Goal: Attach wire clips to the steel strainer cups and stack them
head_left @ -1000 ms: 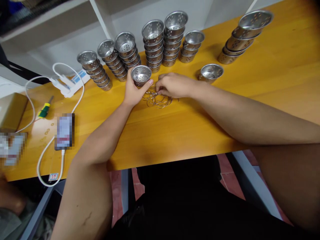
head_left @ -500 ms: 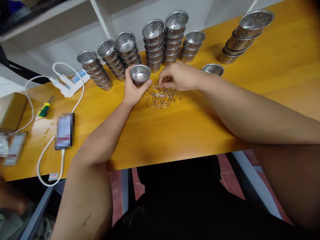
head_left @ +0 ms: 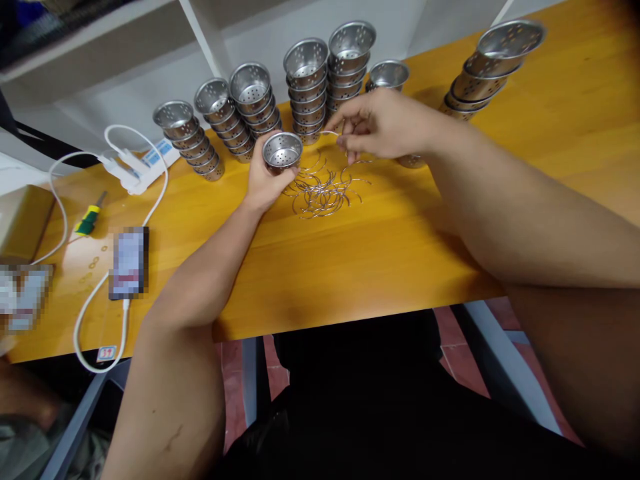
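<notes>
My left hand (head_left: 265,180) grips a small perforated steel cup (head_left: 282,149) just above the yellow wooden table (head_left: 350,267). My right hand (head_left: 385,123) is raised to the right of the cup, its fingers pinched on a thin curved wire ring (head_left: 331,133). Below and between both hands lies a loose pile of wire rings (head_left: 323,187) on the table. A single steel cup (head_left: 413,160) is mostly hidden behind my right wrist.
Several stacks of perforated steel cups (head_left: 307,87) line the table's far side, with a leaning stack (head_left: 487,67) at the right. On the left lie a white power strip (head_left: 135,170) with cable, a yellow-green screwdriver (head_left: 90,217), a phone (head_left: 129,261) and a cardboard box (head_left: 23,217).
My right hand has lifted from the wire pile, up and to the right, carrying one wire ring. My left hand has raised the cup slightly.
</notes>
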A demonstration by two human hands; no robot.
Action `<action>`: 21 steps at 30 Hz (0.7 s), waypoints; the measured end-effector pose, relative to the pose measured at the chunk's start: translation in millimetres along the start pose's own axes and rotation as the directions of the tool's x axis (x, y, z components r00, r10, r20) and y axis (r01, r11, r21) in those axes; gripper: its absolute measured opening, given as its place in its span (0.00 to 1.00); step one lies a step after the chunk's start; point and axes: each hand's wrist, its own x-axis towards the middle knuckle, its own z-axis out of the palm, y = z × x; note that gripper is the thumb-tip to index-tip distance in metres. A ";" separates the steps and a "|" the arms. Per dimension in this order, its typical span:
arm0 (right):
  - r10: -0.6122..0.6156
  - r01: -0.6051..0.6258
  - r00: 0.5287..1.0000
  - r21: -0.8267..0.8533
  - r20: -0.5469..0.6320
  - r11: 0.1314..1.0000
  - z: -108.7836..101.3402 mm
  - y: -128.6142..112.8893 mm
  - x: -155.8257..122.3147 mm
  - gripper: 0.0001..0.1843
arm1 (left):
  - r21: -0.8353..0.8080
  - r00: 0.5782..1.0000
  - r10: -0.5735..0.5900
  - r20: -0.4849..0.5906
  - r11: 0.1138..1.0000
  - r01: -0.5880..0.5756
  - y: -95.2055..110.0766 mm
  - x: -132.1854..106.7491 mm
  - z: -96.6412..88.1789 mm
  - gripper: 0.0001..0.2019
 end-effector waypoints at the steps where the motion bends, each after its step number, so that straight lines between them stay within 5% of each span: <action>1: 0.005 -0.004 1.000 0.048 -0.012 0.999 2.3 2.7 1.6 0.30 | -0.018 1.000 -0.003 0.011 1.000 0.003 1.5 -0.4 0.1 0.56; 6: -0.014 0.015 1.000 0.116 -0.006 0.993 11.1 8.4 4.9 0.05 | -0.034 1.000 0.000 0.021 0.999 0.001 3.9 -1.2 2.0 0.56; 13: -0.276 0.262 0.949 -0.102 -0.154 0.960 9.6 17.3 10.0 0.05 | 0.074 0.998 0.060 0.024 0.995 -0.061 -2.2 -1.4 4.5 0.54; 21: -0.204 0.182 0.959 -0.124 -0.199 0.976 6.0 14.8 7.5 0.07 | 0.118 0.991 0.118 0.069 0.985 -0.126 2.9 -3.0 6.3 0.52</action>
